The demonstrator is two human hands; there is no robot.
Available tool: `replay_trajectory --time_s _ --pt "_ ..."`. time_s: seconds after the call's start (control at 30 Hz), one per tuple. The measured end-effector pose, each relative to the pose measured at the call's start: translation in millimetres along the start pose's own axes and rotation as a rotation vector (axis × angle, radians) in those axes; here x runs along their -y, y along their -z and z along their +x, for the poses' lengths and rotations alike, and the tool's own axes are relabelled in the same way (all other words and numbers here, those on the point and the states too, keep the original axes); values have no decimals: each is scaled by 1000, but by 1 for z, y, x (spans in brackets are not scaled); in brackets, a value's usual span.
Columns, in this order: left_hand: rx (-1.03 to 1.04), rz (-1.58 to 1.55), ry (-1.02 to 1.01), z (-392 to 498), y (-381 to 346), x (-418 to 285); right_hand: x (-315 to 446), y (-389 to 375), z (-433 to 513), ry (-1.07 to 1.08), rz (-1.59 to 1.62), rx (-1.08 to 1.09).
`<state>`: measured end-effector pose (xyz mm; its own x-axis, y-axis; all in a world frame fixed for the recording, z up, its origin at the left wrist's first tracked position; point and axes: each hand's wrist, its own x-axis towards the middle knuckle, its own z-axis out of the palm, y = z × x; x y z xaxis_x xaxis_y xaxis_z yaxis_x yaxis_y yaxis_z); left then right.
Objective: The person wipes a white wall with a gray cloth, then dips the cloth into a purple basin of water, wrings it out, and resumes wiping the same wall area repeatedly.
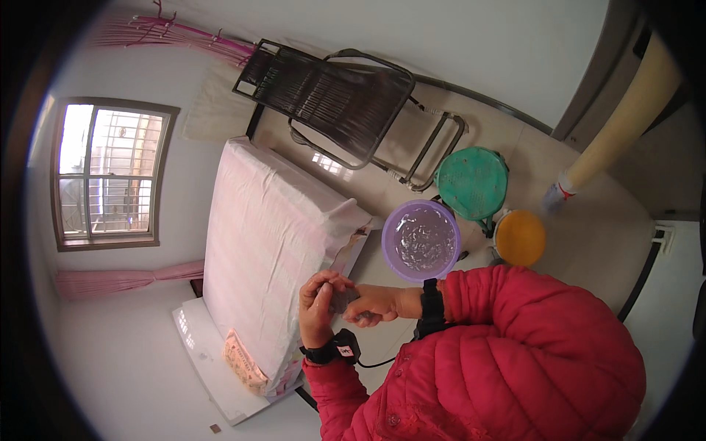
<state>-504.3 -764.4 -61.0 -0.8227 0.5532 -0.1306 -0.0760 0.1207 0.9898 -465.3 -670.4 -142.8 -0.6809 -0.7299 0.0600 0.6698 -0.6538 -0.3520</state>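
My left hand [319,308] is curled around a small, crumpled grey thing [343,297], perhaps cloth or plastic. My right hand [375,305] closes on the same thing from the other side, with its fingers bent. The fingers hide much of it, and its material is not plain. Both hands are held close together in front of the red quilted jacket [496,364], with black straps on the wrists. Beyond the right wrist, a purple plastic basin [388,242] with water in it stands low down, next to a green round-topped stool [473,182].
A table or bed under a pale pink cover [265,220] lies past my left hand, with a soft orange packet [244,362] by its edge. A dark folding lounge chair [336,99], an orange round-topped object [520,238] and a long pale yellow roll [623,116] stand around the basin.
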Motion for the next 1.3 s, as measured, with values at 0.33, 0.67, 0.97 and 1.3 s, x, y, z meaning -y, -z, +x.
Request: replay_trajectory --time_s 0.33,0.67,0.97,1.3 --pt "-161 715 169 46 -1 104 -13 54 -2 24 -440 -557" --pt "-178 1065 30 58 -15 162 -49 121 7 154 -693 -707" --pt "-288 1084 127 57 -24 177 -61 144 6 161 -525 -723" --pt "-417 700 6 53 -37 126 -13 125 -19 220 -921 -533"
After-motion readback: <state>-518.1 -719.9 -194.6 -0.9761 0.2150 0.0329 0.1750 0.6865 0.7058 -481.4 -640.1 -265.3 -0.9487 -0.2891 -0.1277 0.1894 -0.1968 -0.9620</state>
